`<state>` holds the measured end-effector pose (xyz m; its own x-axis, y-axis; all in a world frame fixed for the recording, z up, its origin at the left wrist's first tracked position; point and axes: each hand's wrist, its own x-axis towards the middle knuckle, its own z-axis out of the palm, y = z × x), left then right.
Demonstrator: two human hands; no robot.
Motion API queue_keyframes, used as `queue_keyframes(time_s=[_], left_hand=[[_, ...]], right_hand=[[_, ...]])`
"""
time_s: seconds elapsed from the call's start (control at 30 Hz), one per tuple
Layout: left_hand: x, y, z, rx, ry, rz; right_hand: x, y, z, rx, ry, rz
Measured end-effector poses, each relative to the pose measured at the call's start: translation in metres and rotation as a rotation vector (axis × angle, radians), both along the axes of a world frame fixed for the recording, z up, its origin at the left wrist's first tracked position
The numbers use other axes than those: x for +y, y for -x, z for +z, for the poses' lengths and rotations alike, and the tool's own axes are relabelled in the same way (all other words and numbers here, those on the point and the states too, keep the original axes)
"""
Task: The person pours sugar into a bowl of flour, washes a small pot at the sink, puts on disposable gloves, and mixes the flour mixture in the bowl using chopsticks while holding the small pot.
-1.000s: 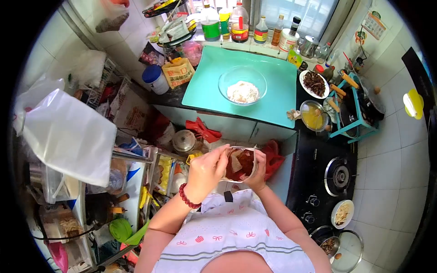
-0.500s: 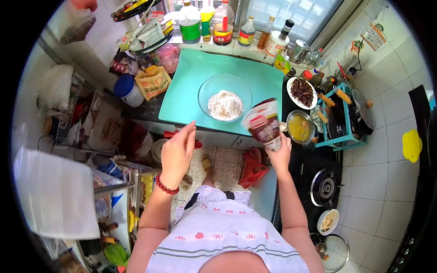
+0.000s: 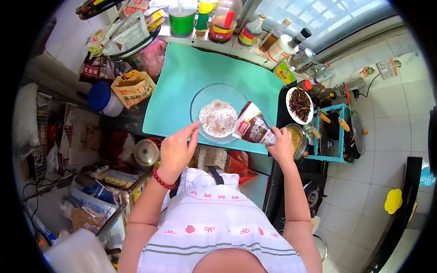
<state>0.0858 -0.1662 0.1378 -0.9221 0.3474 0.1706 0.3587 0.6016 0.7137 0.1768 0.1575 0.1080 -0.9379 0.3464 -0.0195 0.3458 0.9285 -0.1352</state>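
A: Fingers first, quick. Right hand?

B: Right hand point(image 3: 282, 144) is closed on the narrow end of a brown and white packet point(image 3: 255, 129). Packet's tilted, wide end toward the glass bowl point(image 3: 218, 91), overlapping its right rim from this angle; touching or just above, can't tell

A: Left hand?

B: Left hand point(image 3: 177, 148) looks bare, fingers straight and close together, thumb a little apart. Fingertips reach the bowl's near-left edge; contact unclear. Red bead bracelet point(image 3: 164, 179) on that wrist

A: In the bowl?

B: White powder point(image 3: 218, 119) in a heap, brown specks scattered over the top

A: Bowl sits on?

B: Green mat point(image 3: 170, 91), near its front edge, spread on the counter

A: Right of the mat, go

B: White plate of dark strips point(image 3: 300, 105); below it a bowl of yellow liquid point(image 3: 296, 136), partly behind the right hand. Then a teal rack point(image 3: 337, 158) with wooden-handled things in it

A: Left?

B: Paper bag point(image 3: 133, 88) just beside the mat, blue-lidded tub point(image 3: 104, 98) next to that

A: Back and front?

B: Bottles point(image 3: 250, 31) along the windowsill; patterned white apron point(image 3: 218, 218) on the person, nearest the camera
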Motion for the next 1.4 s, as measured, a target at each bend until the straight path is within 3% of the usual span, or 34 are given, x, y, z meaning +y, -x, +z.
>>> queue_keyframes(time_s=[0.37,0.87,1.0,1.1,1.2,1.4], left_hand=[[-0.008,0.037,-0.021,-0.042,-0.037,0.047],[0.006,0.05,-0.009,-0.071,-0.075,0.139],[0.006,0.048,-0.015,-0.033,-0.054,0.146],[0.007,0.045,-0.013,-0.038,-0.026,0.151],[0.009,0.043,-0.013,-0.061,-0.031,0.15],[0.02,0.042,-0.015,-0.037,-0.043,0.123]], right_hand=[[0.016,0.028,-0.028,0.019,-0.065,-0.051],[0.0,0.081,-0.044,0.05,-0.046,0.127],[-0.005,0.094,-0.045,0.113,-0.055,0.042],[-0.004,0.094,-0.054,0.101,-0.005,0.126],[0.009,0.09,-0.058,0.146,-0.085,0.014],[0.019,0.072,-0.047,0.063,-0.061,0.06]])
